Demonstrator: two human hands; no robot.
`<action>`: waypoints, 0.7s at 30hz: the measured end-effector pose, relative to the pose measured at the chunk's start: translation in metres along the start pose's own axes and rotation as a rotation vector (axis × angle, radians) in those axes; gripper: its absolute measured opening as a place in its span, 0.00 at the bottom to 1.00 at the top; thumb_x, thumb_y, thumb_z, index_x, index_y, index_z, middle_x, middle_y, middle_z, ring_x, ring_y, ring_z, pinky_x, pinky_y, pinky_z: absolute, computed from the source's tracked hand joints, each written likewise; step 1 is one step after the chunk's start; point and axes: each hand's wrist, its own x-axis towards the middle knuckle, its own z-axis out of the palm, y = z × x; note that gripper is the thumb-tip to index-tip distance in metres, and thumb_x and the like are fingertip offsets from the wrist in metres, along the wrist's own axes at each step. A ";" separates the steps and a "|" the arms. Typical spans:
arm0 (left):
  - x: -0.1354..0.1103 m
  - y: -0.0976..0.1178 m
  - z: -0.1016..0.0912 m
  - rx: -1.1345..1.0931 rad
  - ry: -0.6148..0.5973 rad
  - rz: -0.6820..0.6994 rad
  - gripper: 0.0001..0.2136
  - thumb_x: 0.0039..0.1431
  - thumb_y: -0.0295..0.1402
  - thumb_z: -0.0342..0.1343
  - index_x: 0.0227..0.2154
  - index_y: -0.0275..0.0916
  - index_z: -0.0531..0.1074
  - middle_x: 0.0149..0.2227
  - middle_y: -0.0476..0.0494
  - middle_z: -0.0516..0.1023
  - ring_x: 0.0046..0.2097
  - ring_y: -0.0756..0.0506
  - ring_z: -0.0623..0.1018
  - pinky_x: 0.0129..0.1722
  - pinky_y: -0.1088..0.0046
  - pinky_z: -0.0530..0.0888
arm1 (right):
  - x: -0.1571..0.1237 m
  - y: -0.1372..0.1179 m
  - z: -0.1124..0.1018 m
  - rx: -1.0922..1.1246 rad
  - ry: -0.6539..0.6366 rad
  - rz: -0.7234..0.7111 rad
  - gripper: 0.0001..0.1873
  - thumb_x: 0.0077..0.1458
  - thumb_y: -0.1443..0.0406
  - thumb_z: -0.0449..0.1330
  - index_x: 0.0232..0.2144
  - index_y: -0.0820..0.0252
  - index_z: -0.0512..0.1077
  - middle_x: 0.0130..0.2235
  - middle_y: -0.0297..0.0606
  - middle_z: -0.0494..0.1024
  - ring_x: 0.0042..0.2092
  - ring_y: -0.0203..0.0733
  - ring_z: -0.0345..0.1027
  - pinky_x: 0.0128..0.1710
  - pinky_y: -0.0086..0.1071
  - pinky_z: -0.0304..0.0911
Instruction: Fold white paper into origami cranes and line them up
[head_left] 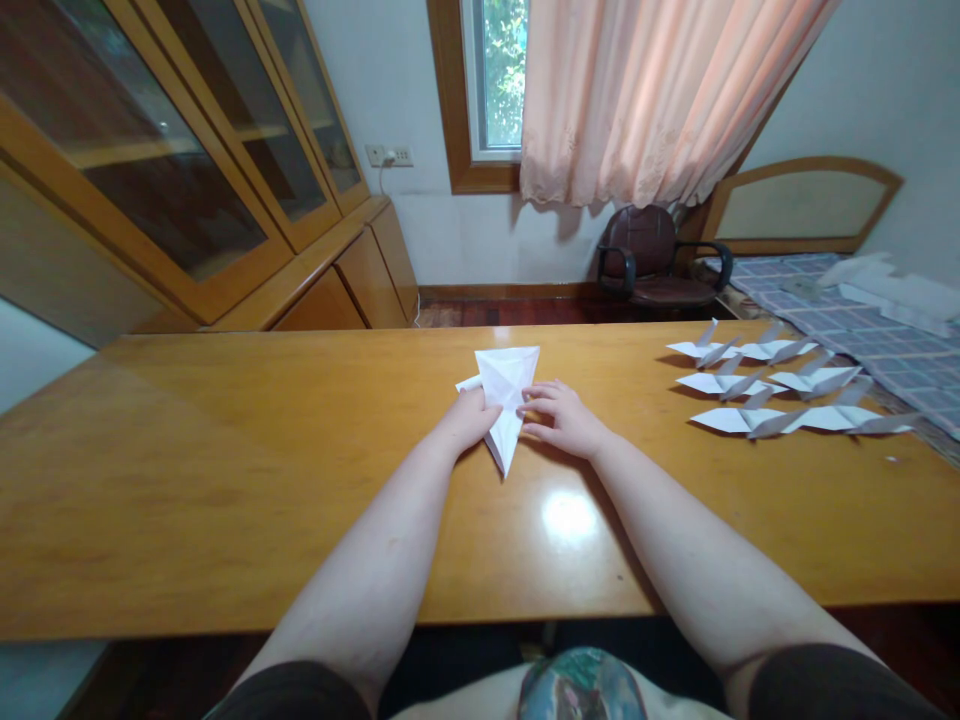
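Observation:
A white sheet of paper, folded into a kite shape with its point toward me, lies on the wooden table. My left hand presses on its left edge with the fingers curled closed over the paper. My right hand holds the right edge, fingertips pinched on the fold. Both forearms reach in from the bottom of the view.
Several finished white paper cranes stand in rows at the table's right end. Beyond them is a bed with a checked cover. A dark office chair stands under the curtained window. A glass-fronted wooden cabinet fills the left.

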 end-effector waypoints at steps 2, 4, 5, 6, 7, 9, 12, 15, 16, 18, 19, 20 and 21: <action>0.000 -0.002 0.002 -0.089 -0.035 -0.004 0.20 0.54 0.28 0.51 0.51 0.39 0.72 0.51 0.43 0.77 0.50 0.41 0.77 0.51 0.65 0.73 | 0.001 0.003 0.001 -0.039 0.145 0.086 0.21 0.56 0.56 0.59 0.50 0.55 0.72 0.58 0.45 0.69 0.59 0.49 0.59 0.62 0.49 0.46; -0.001 -0.003 0.003 -0.137 -0.105 0.008 0.21 0.52 0.27 0.53 0.51 0.39 0.72 0.50 0.43 0.78 0.49 0.42 0.77 0.50 0.65 0.73 | 0.001 0.008 0.002 -0.073 0.281 0.200 0.26 0.55 0.57 0.58 0.55 0.60 0.68 0.59 0.50 0.66 0.61 0.51 0.57 0.62 0.48 0.47; -0.003 -0.004 0.003 -0.155 -0.146 0.019 0.22 0.51 0.27 0.54 0.51 0.38 0.72 0.50 0.43 0.78 0.49 0.42 0.77 0.50 0.66 0.73 | 0.001 0.011 0.002 -0.090 0.328 0.249 0.29 0.55 0.56 0.59 0.56 0.62 0.65 0.60 0.51 0.65 0.62 0.52 0.55 0.62 0.49 0.46; -0.004 -0.004 0.003 -0.174 -0.184 0.032 0.22 0.50 0.27 0.55 0.51 0.38 0.71 0.50 0.43 0.78 0.49 0.42 0.77 0.51 0.65 0.73 | 0.001 0.013 0.002 -0.106 0.361 0.287 0.31 0.54 0.56 0.59 0.58 0.63 0.63 0.61 0.52 0.64 0.62 0.53 0.54 0.63 0.49 0.45; -0.005 -0.003 0.003 -0.194 -0.217 0.042 0.24 0.49 0.27 0.56 0.52 0.38 0.71 0.51 0.42 0.77 0.49 0.42 0.77 0.51 0.65 0.73 | 0.001 0.014 0.001 -0.123 0.380 0.313 0.33 0.54 0.55 0.59 0.58 0.64 0.62 0.61 0.53 0.63 0.63 0.53 0.53 0.63 0.50 0.43; -0.008 -0.001 0.002 -0.232 -0.265 0.048 0.26 0.47 0.27 0.58 0.53 0.38 0.69 0.52 0.42 0.76 0.51 0.41 0.76 0.53 0.63 0.72 | 0.000 0.016 0.000 -0.152 0.399 0.334 0.34 0.54 0.54 0.59 0.58 0.64 0.61 0.61 0.52 0.63 0.62 0.54 0.54 0.63 0.51 0.41; -0.009 0.003 -0.001 -0.276 -0.304 0.058 0.28 0.45 0.27 0.60 0.54 0.38 0.68 0.53 0.41 0.75 0.53 0.40 0.75 0.54 0.59 0.71 | 0.001 0.014 -0.004 -0.184 0.392 0.308 0.23 0.55 0.53 0.57 0.48 0.60 0.70 0.52 0.47 0.73 0.57 0.54 0.59 0.62 0.53 0.39; -0.008 0.003 -0.003 -0.315 -0.289 0.100 0.30 0.44 0.27 0.61 0.54 0.37 0.67 0.55 0.40 0.74 0.54 0.39 0.73 0.56 0.60 0.69 | 0.001 0.011 -0.009 -0.225 0.379 0.315 0.17 0.54 0.52 0.57 0.33 0.59 0.73 0.39 0.44 0.77 0.49 0.53 0.64 0.60 0.51 0.43; -0.007 0.002 -0.004 -0.302 -0.255 0.100 0.32 0.43 0.28 0.62 0.56 0.37 0.65 0.56 0.39 0.72 0.55 0.39 0.72 0.57 0.60 0.68 | 0.000 0.011 -0.010 -0.237 0.378 0.336 0.17 0.54 0.51 0.57 0.32 0.59 0.73 0.37 0.44 0.77 0.47 0.52 0.65 0.58 0.49 0.47; -0.006 -0.002 -0.004 -0.215 -0.158 0.049 0.40 0.41 0.29 0.64 0.61 0.36 0.58 0.59 0.35 0.68 0.57 0.37 0.70 0.57 0.59 0.67 | 0.000 0.009 -0.013 -0.258 0.366 0.389 0.19 0.52 0.50 0.57 0.33 0.60 0.72 0.37 0.45 0.77 0.44 0.51 0.65 0.52 0.45 0.53; -0.006 -0.004 -0.004 -0.159 -0.119 0.010 0.45 0.41 0.30 0.65 0.63 0.36 0.53 0.60 0.34 0.66 0.58 0.36 0.69 0.58 0.59 0.66 | 0.000 0.009 -0.014 -0.269 0.353 0.419 0.21 0.52 0.49 0.57 0.36 0.61 0.73 0.38 0.46 0.77 0.45 0.52 0.65 0.51 0.44 0.54; -0.005 -0.006 -0.004 -0.108 -0.092 -0.028 0.48 0.41 0.31 0.65 0.65 0.36 0.47 0.61 0.32 0.65 0.59 0.36 0.68 0.58 0.59 0.66 | 0.000 0.009 -0.015 -0.281 0.335 0.450 0.22 0.52 0.49 0.57 0.38 0.61 0.73 0.40 0.46 0.77 0.46 0.52 0.64 0.50 0.43 0.54; -0.004 -0.008 -0.005 -0.069 -0.075 -0.059 0.51 0.42 0.32 0.65 0.66 0.37 0.42 0.61 0.32 0.64 0.60 0.37 0.68 0.59 0.59 0.65 | 0.000 0.010 -0.015 -0.292 0.310 0.484 0.23 0.52 0.48 0.57 0.40 0.61 0.73 0.41 0.46 0.77 0.47 0.52 0.64 0.50 0.43 0.53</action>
